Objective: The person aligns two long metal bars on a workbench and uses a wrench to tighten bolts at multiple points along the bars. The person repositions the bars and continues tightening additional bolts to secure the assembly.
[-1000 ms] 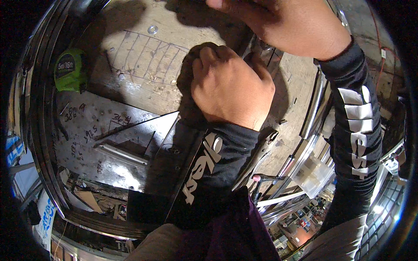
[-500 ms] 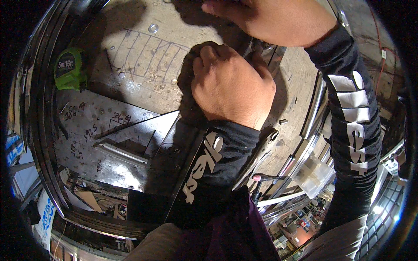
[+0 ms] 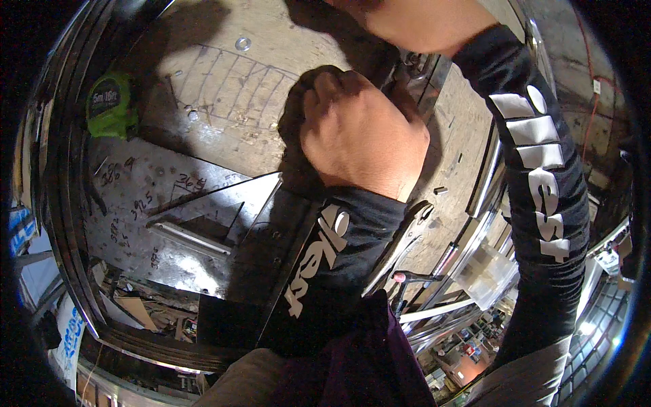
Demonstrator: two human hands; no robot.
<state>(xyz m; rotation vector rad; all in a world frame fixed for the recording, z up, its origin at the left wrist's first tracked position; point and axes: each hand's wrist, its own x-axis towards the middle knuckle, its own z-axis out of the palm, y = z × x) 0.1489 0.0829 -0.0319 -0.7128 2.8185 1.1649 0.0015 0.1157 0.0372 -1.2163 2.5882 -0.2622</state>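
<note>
My left hand (image 3: 363, 132) lies at the middle of the wooden bench, back upward. Its fingers curl down and its thumb rests along a dark metal bar (image 3: 428, 88); most of the grip is hidden under the palm. Beyond it, my right hand (image 3: 413, 22) reaches across at the top edge, over the bar's far end. Its fingers are cut off by the picture's edge, so what they touch does not show. Left of my left wrist, a metal triangle square (image 3: 254, 186) lies on a steel plate (image 3: 129, 227) with handwritten marks.
A green tape measure (image 3: 112, 108) sits at the left, beside dark metal bars along the bench edge. A washer (image 3: 243, 44) lies on the wooden top (image 3: 271, 41) near a pencilled grid. To the right are pliers (image 3: 417, 220), a black-handled tool (image 3: 413, 277) and a clear plastic box (image 3: 485, 275).
My right hand and forearm have moved up and to the left, so more of the hand is out of the picture. My left hand has stayed in nearly the same place.
</note>
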